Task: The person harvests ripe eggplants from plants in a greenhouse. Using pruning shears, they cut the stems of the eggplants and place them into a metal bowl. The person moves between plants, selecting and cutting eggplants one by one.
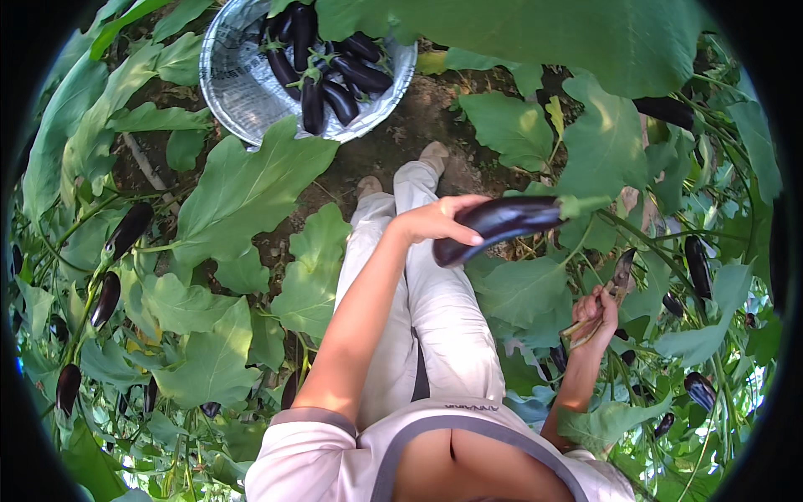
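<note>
My left hand (439, 219) grips a dark purple eggplant (502, 226) by its rounded end, in front of my legs. The eggplant lies nearly level, its green cap and short stem pointing right; against the leaves I cannot tell whether the stem is free. Lower and to the right, among the foliage, my right hand (594, 314) is closed around worn hand pruners (622, 273), blade end up. Their handles come out below the fist. Beyond my feet stands a round tub (227, 88) with a printed silvery lining, and several picked eggplants (361, 72) lie inside.
Eggplant plants crowd both sides, with fruit hanging at left (130, 229) and right (697, 267). A large leaf (539, 37) covers part of the tub's right rim. Another broad leaf (251, 182) reaches over the bare soil path (401, 125).
</note>
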`<state>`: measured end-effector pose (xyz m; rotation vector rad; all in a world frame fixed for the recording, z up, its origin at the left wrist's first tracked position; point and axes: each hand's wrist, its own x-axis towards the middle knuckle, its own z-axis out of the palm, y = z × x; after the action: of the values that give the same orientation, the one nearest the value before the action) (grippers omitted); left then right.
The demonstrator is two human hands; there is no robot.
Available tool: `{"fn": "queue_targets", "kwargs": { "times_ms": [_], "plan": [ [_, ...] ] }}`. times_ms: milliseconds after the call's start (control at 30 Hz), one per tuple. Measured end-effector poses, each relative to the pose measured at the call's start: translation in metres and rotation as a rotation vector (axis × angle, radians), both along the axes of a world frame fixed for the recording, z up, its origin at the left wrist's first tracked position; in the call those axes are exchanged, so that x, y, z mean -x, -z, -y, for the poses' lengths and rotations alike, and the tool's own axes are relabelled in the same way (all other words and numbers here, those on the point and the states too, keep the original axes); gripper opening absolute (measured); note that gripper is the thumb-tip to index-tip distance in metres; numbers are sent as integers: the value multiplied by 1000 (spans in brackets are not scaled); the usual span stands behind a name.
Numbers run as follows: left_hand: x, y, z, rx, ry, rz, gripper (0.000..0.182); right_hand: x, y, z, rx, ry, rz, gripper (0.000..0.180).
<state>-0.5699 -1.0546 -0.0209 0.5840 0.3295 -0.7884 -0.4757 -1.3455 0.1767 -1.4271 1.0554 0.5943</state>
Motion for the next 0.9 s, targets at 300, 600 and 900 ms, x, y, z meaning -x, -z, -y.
{"fn": "queue_targets", "kwargs": {
  "times_ms": [300,600,900],
  "plan": [
    [77,154,-186,-1447,-472,-374,91,144,25,-80,-120,52,-303,24],
    [153,201,-134,-1503,461,-101,92,197,24,-87,-179,-72,-336,29],
    [166,165,-78,-2143,754,13,30,227,-15,-46,-219,-186,-220,25]
  ]
}}
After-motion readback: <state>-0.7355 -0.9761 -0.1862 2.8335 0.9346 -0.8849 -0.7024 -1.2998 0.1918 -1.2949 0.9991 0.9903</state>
